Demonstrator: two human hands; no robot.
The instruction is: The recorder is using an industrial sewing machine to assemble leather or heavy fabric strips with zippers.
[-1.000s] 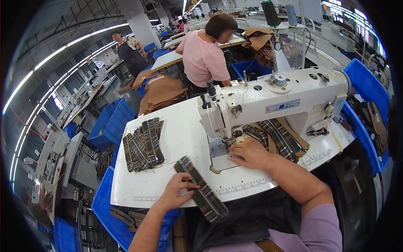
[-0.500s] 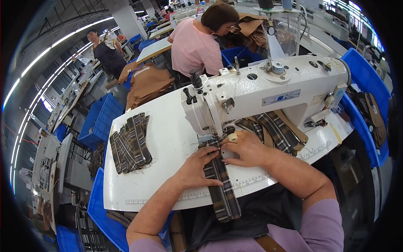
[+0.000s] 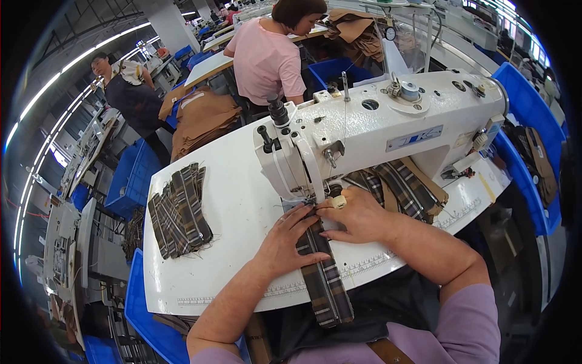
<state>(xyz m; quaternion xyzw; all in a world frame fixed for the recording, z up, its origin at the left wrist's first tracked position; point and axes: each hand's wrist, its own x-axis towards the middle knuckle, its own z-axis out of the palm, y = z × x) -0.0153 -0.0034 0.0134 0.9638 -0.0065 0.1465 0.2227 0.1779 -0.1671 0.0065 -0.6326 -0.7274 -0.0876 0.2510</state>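
Evidently, the plaid strip (image 3: pixel 321 276) lies lengthwise under the head of the white sewing machine (image 3: pixel 373 124); its near end overhangs the front edge of the white table (image 3: pixel 233 267). Its far end is hidden by fingers and machine head, so needle contact cannot be confirmed.

Left hand (image 3: pixel 285 242): laid on the strip, fingers extended close together toward the needle area, thumb spread well apart across the cloth. Right hand (image 3: pixel 357 221): thumb extended toward the strip, fingers bent beside the machine head; whether the fingertips pinch cloth cannot be told. A pale band (image 3: pixel 338 202) sits on one finger, material unclear.

Left of the hands lies a loose plaid pile (image 3: pixel 182 212), piece count indistinct. Further plaid pieces (image 3: pixel 403 188) behind the right hand are partly covered by it. The blue bin (image 3: pixel 142 303) at lower left is partly concealed by the table.
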